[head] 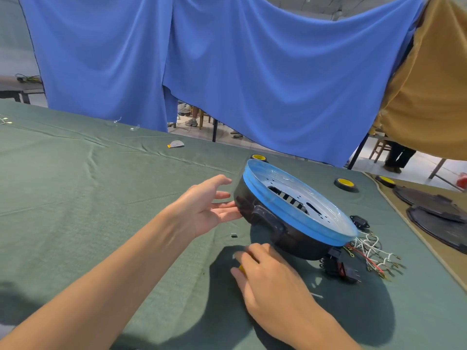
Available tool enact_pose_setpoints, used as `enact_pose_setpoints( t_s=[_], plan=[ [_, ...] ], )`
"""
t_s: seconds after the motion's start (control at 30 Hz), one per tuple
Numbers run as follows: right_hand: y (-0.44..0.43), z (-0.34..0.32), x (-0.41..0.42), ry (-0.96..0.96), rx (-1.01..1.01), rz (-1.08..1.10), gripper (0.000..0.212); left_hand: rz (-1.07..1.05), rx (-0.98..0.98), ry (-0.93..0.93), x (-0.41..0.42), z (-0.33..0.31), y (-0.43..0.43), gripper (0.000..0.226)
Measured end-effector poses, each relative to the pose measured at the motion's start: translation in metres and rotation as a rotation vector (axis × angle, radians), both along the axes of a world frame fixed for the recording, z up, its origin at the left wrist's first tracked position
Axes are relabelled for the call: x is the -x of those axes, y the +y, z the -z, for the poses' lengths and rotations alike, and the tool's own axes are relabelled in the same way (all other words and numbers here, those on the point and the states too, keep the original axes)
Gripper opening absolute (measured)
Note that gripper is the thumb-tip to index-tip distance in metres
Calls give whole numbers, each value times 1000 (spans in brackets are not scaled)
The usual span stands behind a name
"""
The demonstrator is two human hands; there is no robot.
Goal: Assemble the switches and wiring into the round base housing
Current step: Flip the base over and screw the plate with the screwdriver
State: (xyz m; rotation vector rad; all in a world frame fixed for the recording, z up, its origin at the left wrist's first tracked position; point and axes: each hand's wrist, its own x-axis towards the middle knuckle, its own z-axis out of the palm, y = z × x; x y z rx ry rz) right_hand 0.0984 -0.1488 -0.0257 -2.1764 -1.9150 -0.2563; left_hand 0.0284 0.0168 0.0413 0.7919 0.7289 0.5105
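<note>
left hand (207,205) flat against tilted round housing (264,232), right hand (270,279) pinching yellow part (241,269)

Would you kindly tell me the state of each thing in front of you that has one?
Housing: tilted, open side up, its left edge raised.
Left hand: open, fingers touching the housing's side.
Right hand: curled round a small yellow part.
Wires: loose on the cloth, outside the housing.
Switches: on the cloth, not fitted.

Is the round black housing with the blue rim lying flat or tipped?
Tipped: the round black housing slants, far-left rim raised, left hand at its wall.
</note>
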Motion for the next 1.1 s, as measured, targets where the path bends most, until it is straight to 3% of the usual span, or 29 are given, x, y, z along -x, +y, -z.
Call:
enact_pose_setpoints(
  t_s=[0.13,0.23,0.33,0.43,0.63,0.7,0.77,0.93,1.1],
  plan=[
    [23,-1,7,107,36,83,30,10,-1,-12,1,-2,2,22],
    [44,-2,8,61,102,195,45,0,11,-45,2,1,2,22],
    [59,-3,7,-17,123,265,42,14,43,-74,3,6,3,30],
    [66,-2,0,31,47,288,28,17,58,-106,3,8,3,31],
    [61,2,8,21,-132,318,20,33,-8,0,4,10,7,27],
    [56,2,14,-5,-248,284,11,75,-98,105,8,12,8,29],
    [54,7,19,14,-366,178,16,106,-174,178,14,14,8,34],
    [50,11,22,61,-553,-30,13,203,-220,235,22,19,10,44],
    [47,5,20,-62,-449,49,11,297,-209,238,29,22,13,47]
  ],
)
